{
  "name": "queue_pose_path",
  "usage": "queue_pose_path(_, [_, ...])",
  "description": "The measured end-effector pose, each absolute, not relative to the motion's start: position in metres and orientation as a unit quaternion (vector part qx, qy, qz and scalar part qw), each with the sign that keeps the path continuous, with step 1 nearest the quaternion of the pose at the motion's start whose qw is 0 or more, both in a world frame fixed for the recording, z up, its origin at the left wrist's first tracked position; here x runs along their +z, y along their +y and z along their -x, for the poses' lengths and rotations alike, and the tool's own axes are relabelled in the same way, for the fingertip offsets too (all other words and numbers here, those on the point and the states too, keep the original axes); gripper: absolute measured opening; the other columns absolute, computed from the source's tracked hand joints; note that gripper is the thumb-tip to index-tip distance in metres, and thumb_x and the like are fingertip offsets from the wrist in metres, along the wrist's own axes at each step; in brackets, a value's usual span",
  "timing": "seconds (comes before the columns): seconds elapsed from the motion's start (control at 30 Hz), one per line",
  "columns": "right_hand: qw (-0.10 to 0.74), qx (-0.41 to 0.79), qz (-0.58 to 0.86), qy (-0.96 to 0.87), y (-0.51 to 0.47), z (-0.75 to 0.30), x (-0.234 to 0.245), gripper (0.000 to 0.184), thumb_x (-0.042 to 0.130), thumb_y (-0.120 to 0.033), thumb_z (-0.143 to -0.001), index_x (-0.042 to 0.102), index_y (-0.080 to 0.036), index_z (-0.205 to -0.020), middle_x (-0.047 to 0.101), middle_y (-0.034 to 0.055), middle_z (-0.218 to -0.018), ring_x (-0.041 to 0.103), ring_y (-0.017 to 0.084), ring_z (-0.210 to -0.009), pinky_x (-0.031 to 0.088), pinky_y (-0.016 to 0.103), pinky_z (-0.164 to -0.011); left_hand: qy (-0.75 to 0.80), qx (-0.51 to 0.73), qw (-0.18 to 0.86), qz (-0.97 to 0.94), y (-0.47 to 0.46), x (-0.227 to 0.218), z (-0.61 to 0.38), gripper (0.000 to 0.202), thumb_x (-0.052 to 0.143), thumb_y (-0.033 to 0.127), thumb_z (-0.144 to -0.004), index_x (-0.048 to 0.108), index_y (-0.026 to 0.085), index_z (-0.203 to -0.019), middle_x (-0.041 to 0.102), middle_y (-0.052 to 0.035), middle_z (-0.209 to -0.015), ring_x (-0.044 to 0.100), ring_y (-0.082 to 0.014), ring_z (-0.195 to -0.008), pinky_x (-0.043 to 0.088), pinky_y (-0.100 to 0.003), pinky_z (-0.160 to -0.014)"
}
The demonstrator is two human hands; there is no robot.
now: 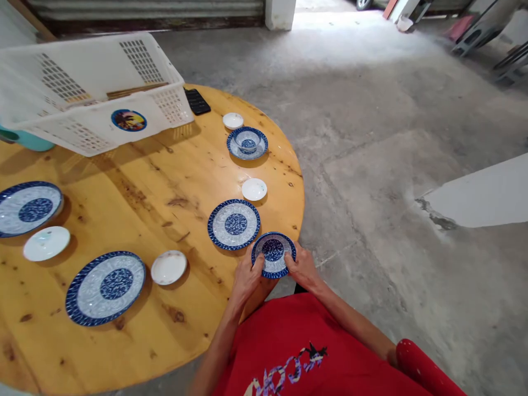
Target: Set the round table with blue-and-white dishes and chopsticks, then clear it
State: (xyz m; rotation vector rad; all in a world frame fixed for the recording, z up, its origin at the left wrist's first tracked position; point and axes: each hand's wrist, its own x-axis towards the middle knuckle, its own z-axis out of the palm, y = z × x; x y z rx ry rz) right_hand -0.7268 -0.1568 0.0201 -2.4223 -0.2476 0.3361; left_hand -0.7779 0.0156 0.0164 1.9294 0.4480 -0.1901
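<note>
A small blue-and-white bowl is held at the table's edge, in front of my red shirt. My left hand grips its left side, with the thumb over the rim. On the opposite side my right hand grips it the same way. Just beyond, a blue-rimmed plate lies flat on the table, close to the bowl. A small white dish sits behind that plate. Farther back, another blue-rimmed plate carries a patterned bowl, with a second white dish behind it.
The round wooden table also bears a large plate, a white dish, another plate and dish at left. A white plastic basket stands at the back beside a black phone-like object. Concrete floor lies to the right.
</note>
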Motion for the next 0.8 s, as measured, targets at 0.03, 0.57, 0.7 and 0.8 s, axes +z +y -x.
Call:
queue_pose_path(0.03, [0.341, 0.127, 0.927, -0.086, -0.172, 0.722, 0.018, 0.04, 0.039, -0.03, -0.089, 0.063, -0.014, -0.117, 0.074, 0.0095, -0.088, 0.069, 0.023, -0.077, 0.05, 0.031, -0.075, 0.181, -0.083, 0.544, -0.815, 0.001, 0.015, 0.771, 0.043, 0.04, 0.04, -0.094, 0.058, 0.016, -0.125, 0.07, -0.0111, -0.115, 0.066, -0.0245, -0.106, 0.049, -0.037, -0.096])
queue_pose_path(0.57, [0.347, 0.129, 0.928, 0.047, -0.471, 0.628, 0.014, 0.047, 0.039, -0.039, -0.087, 0.064, -0.011, -0.115, 0.074, 0.0137, -0.087, 0.069, 0.027, -0.077, 0.053, 0.036, -0.075, 0.092, -0.208, 0.579, -0.783, -0.284, 0.013, 0.639, 0.047, 0.045, 0.043, -0.095, 0.054, 0.019, -0.134, 0.071, -0.0064, -0.117, 0.066, -0.0219, -0.106, 0.049, -0.035, -0.097])
queue_pose_path(0.7, [0.376, 0.133, 0.915, 0.056, -0.484, 0.609, 0.011, 0.047, 0.039, -0.04, -0.088, 0.065, -0.013, -0.116, 0.074, 0.0135, -0.087, 0.069, 0.027, -0.076, 0.054, 0.036, -0.072, 0.102, -0.198, 0.556, -0.801, -0.298, 0.021, 0.617, 0.046, 0.046, 0.045, -0.094, 0.056, 0.02, -0.132, 0.071, -0.0059, -0.117, 0.066, -0.0223, -0.108, 0.048, -0.035, -0.1])
queue_pose_path(0.8, [0.401, 0.148, 0.902, 0.058, -0.484, 0.591, 0.009, 0.051, 0.039, -0.042, -0.088, 0.063, -0.01, -0.119, 0.073, 0.0153, -0.091, 0.069, 0.027, -0.074, 0.055, 0.037, -0.066, 0.123, -0.192, 0.546, -0.806, -0.3, 0.024, 0.602, 0.047, 0.047, 0.045, -0.093, 0.056, 0.021, -0.133, 0.072, -0.0056, -0.114, 0.068, -0.0222, -0.104, 0.05, -0.034, -0.097])
